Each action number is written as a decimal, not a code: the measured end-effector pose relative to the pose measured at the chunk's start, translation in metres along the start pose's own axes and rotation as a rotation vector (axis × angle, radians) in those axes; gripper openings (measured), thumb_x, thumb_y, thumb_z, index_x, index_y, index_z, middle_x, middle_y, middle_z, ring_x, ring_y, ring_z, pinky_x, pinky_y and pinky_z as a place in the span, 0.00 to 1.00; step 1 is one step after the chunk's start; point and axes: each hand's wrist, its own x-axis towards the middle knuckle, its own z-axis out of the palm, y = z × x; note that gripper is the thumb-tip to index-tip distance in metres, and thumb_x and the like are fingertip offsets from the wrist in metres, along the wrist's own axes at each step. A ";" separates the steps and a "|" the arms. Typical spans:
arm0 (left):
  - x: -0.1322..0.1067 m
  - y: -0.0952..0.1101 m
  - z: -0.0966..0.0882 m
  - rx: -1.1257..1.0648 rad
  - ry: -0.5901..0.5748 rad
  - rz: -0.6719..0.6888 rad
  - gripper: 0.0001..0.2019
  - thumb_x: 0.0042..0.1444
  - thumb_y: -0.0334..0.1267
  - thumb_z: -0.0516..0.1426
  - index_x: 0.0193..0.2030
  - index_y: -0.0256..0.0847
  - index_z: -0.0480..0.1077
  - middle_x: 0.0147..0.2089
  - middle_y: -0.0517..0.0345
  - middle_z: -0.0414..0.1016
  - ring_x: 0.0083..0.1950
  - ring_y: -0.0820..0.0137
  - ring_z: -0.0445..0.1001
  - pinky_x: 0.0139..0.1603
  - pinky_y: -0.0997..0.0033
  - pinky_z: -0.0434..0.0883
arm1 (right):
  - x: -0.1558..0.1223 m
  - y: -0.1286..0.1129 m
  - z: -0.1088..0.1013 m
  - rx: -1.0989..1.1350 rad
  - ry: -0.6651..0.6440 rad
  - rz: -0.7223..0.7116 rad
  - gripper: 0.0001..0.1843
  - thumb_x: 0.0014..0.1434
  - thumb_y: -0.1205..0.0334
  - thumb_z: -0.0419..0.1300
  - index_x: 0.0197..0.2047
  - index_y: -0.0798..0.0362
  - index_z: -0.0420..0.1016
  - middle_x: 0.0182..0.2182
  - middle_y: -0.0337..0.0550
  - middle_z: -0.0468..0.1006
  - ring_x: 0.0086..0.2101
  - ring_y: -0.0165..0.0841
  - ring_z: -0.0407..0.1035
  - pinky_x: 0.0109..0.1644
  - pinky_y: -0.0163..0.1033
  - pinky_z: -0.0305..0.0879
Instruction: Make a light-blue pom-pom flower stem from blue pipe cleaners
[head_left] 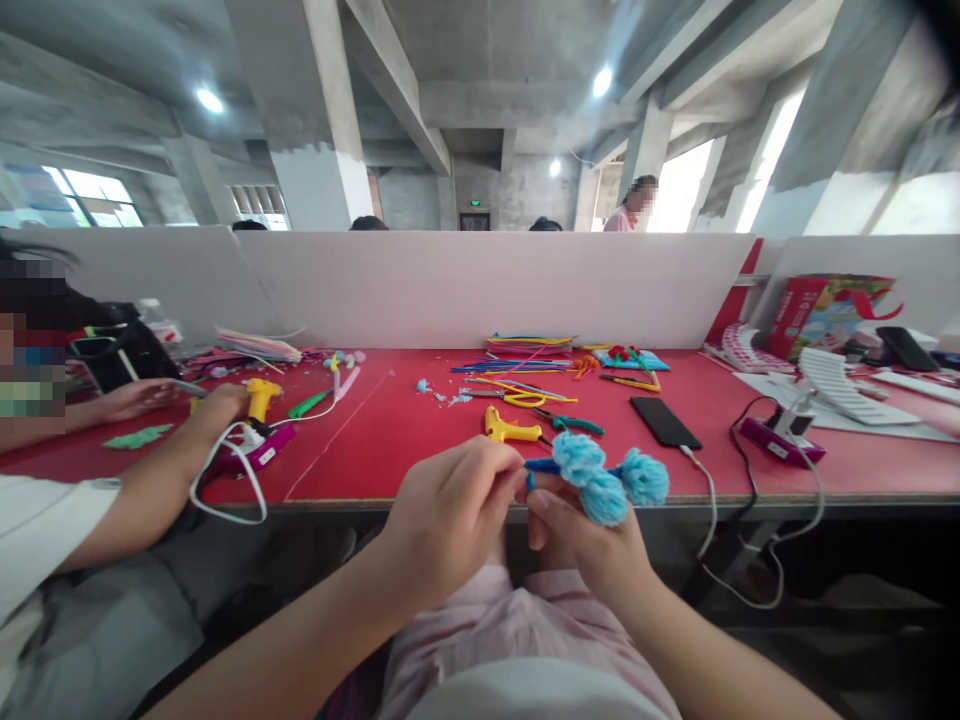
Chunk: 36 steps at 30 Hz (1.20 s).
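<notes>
Both my hands are raised in front of the red table's (420,430) near edge. My left hand (450,515) is closed, its fingertips pinching a blue stem (541,466). My right hand (581,545) is closed under a cluster of fuzzy light-blue pompoms (607,480) joined to that stem, holding it up. A yellow glue gun (508,428) lies on the table just beyond my hands.
Coloured pipe cleaners (525,365), scissors (574,423) and a black phone (664,421) with a cable lie ahead. A person at left rests a hand (217,405) by another glue gun (261,398). White dividers (480,290) stand behind; a magenta power strip (780,440) sits right.
</notes>
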 end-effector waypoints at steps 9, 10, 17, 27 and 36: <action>0.037 -0.046 0.056 -0.362 0.076 -0.440 0.06 0.56 0.39 0.54 0.33 0.41 0.68 0.25 0.62 0.71 0.25 0.75 0.70 0.29 0.77 0.66 | 0.049 0.029 0.005 -0.191 0.209 -0.088 0.08 0.57 0.60 0.56 0.34 0.53 0.74 0.21 0.38 0.75 0.24 0.31 0.69 0.34 0.36 0.64; 0.041 -0.055 0.063 -0.449 0.059 -0.479 0.06 0.55 0.40 0.54 0.32 0.40 0.67 0.24 0.62 0.70 0.24 0.75 0.70 0.28 0.77 0.66 | 0.059 0.036 0.002 -0.151 0.185 -0.057 0.09 0.57 0.59 0.56 0.33 0.53 0.74 0.21 0.38 0.75 0.24 0.30 0.69 0.33 0.35 0.64; 0.055 -0.088 0.093 -0.866 -0.074 -0.663 0.07 0.53 0.40 0.56 0.31 0.38 0.66 0.22 0.63 0.68 0.20 0.76 0.68 0.19 0.77 0.65 | 0.111 0.080 -0.018 0.391 0.199 0.181 0.08 0.46 0.62 0.65 0.32 0.53 0.73 0.28 0.37 0.75 0.32 0.31 0.69 0.41 0.37 0.65; 0.080 -0.132 0.118 -0.909 -0.149 -0.794 0.09 0.51 0.40 0.59 0.37 0.38 0.71 0.21 0.63 0.68 0.16 0.77 0.64 0.16 0.77 0.63 | 0.158 0.099 -0.027 0.347 0.193 0.315 0.08 0.45 0.58 0.67 0.26 0.54 0.75 0.24 0.37 0.75 0.29 0.30 0.68 0.38 0.37 0.62; 0.110 -0.171 0.144 -1.211 -0.236 -1.001 0.08 0.48 0.38 0.61 0.34 0.37 0.72 0.17 0.66 0.61 0.16 0.82 0.54 0.13 0.82 0.48 | 0.208 0.125 -0.033 0.347 0.152 0.361 0.08 0.45 0.59 0.67 0.30 0.53 0.76 0.30 0.39 0.78 0.31 0.31 0.70 0.40 0.38 0.64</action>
